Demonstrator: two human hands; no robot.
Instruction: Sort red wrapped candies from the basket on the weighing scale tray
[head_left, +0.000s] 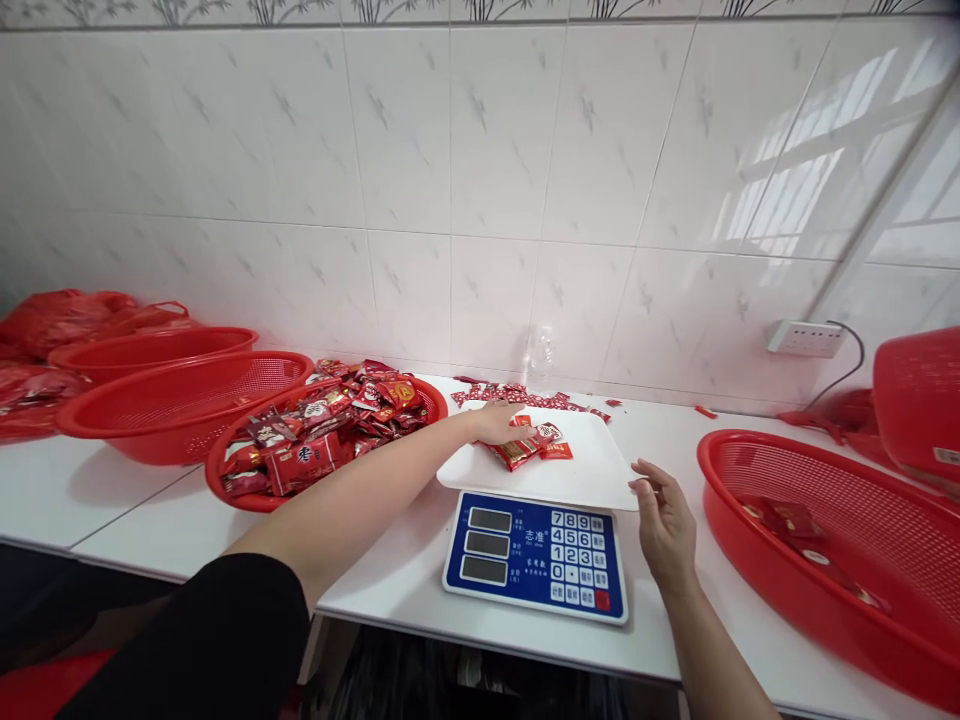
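Note:
A white weighing tray point(600, 465) sits on a digital scale point(535, 555) with a blue keypad panel and several small displays. Several red snack packets point(517, 452) lie together near the middle of the tray. My left hand point(501, 422) reaches across from the left, its fingers stretched out over these packets; its palm side is hidden. At the tray's right corner, my right hand point(666, 520) has its thumb and fingers closed on the rim. Left of the scale, a red basket point(214, 470) is heaped with wrapped snack packets point(322, 430), partly behind my left forearm.
Two red baskets point(180, 408) and red plastic bags point(67, 320) stand at far left. A large red basket point(825, 480) with a few packets is at right, another red container point(919, 400) behind it. Small red packets point(517, 395) and a clear plastic item point(539, 355) lie along the wall.

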